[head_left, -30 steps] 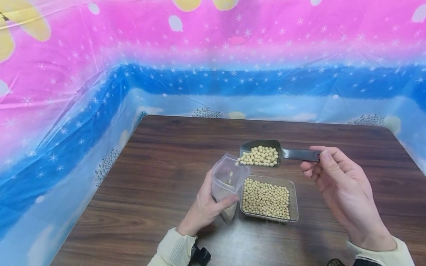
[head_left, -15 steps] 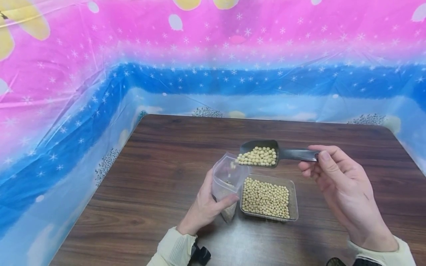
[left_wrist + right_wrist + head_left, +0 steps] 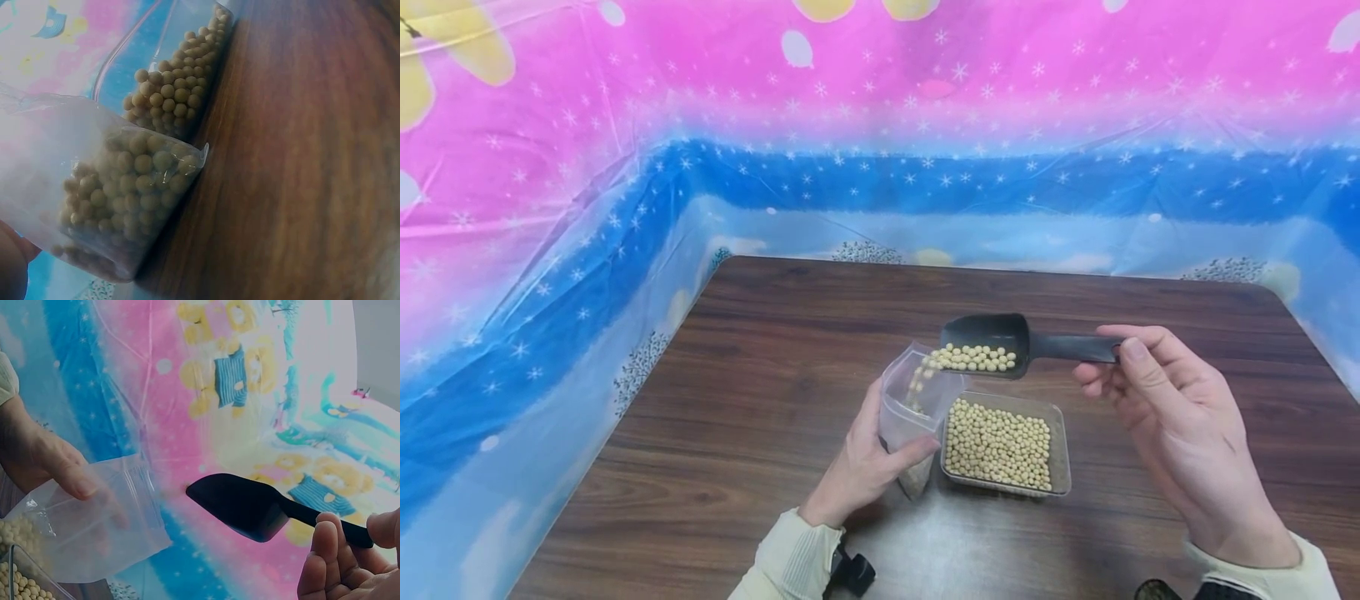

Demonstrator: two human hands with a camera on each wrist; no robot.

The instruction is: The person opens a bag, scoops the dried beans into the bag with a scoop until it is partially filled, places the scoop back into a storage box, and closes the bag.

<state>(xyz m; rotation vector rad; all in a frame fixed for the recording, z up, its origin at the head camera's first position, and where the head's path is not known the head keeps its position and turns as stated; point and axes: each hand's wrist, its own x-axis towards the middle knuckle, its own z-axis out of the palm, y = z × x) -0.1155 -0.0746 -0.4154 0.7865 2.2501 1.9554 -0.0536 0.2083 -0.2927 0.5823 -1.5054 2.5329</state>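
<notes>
My left hand (image 3: 865, 458) grips a clear zip bag (image 3: 917, 408) by its side, thumb in front and mouth open upward. Pale round soybeans fill the bag's lower part (image 3: 125, 187), seen in the left wrist view. My right hand (image 3: 1180, 433) pinches the end of a black scoop's handle, thumb on top. The scoop (image 3: 992, 329) is tipped toward the bag, its lip at the bag's mouth. Soybeans (image 3: 973, 358) lie along its near side, and a stream of them drops into the bag. From the right wrist, only the scoop's dark underside (image 3: 240, 506) shows.
Just right of the bag, a clear rectangular container (image 3: 1060, 450) of soybeans stands on the dark wooden table (image 3: 760, 358). A patterned pink and blue cloth (image 3: 880, 183) hangs behind and along the left side. A dark round object (image 3: 1156, 590) shows at the bottom edge.
The scoop has tilted further toward the bag, and fewer soybeans lie in it. The falling stream has thickened. My left hand and the container have stayed nearly in place.
</notes>
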